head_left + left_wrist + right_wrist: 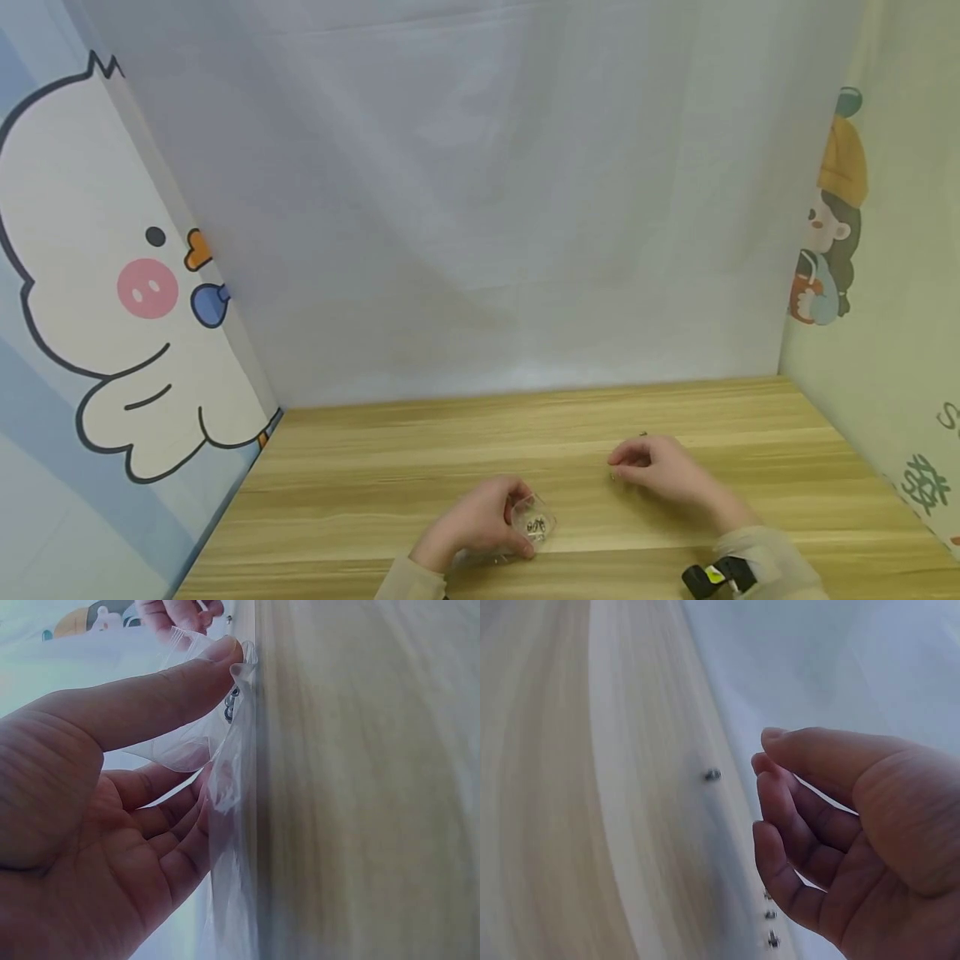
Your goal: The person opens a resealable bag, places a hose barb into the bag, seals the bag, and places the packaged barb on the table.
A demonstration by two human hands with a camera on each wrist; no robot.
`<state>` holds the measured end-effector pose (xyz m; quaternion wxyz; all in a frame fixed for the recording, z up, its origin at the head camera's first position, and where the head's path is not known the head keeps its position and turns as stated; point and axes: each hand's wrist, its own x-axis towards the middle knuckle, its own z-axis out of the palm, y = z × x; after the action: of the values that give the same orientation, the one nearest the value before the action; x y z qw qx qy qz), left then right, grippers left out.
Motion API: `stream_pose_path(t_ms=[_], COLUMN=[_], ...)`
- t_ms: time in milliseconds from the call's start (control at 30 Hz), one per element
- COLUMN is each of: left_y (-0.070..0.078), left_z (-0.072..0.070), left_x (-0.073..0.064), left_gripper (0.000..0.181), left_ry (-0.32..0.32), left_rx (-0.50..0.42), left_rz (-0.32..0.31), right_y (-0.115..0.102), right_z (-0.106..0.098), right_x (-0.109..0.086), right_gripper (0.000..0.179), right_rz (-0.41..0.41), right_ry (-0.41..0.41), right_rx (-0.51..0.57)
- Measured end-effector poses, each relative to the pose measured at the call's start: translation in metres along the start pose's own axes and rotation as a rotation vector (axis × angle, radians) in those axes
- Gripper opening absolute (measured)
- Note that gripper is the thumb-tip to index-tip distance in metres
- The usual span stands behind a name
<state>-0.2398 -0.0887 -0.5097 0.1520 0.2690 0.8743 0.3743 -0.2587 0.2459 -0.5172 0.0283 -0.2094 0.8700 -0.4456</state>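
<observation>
My left hand (pixel 487 521) holds a small clear plastic container (pixel 551 523) by its side, thumb in front and fingers behind. Several small dark metal pieces (pixel 536 527) lie inside it. Under the container and palm, crinkled clear plastic (pixel 229 787) lies along the tabletop in the left wrist view. Over to the right, my right hand (pixel 667 468) hovers just above the table with fingers loosely bent and nothing visible between thumb and fingertips. A small screw-like metal piece (pixel 712 775) sits on the wood in front of those fingertips.
More small metal pieces (pixel 772 915) lie in a row past the right hand's fingers. The wood-grain table (pixel 360 467) meets a white curtain (pixel 510 250) at the back. Printed panels stand left and right. A black wrist device (pixel 716 577) sits by the right sleeve.
</observation>
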Motion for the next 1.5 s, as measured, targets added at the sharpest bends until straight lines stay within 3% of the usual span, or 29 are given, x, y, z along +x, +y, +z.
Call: stream_pose_path(t_ms=[500,833,1167,1500], left_y=[0.002,0.003,0.003,0.003], left_z=[-0.001,-0.002,0.002,0.0], left_x=[-0.001,-0.002,-0.004,-0.002], left_gripper=[0.064,0.061,0.059,0.061], left_ry=[0.004,0.002,-0.001,0.007], left_rx=[-0.009,-0.02,-0.028,-0.034], left_rz=[0.008,0.027,-0.025,-0.017], right_y=[0.026,0.04,0.046,0.045], right_z=[-0.046,-0.052,-0.05,-0.05], right_x=[-0.023,-0.029,-0.032,-0.029], right_gripper=[0.018,0.028,0.03,0.028], right_rz=[0.096,0.169,0.205,0.241], right_ry=[0.191,0.169,0.132,0.154], right_rx=[-0.108,-0.112,-0.099,-0.09])
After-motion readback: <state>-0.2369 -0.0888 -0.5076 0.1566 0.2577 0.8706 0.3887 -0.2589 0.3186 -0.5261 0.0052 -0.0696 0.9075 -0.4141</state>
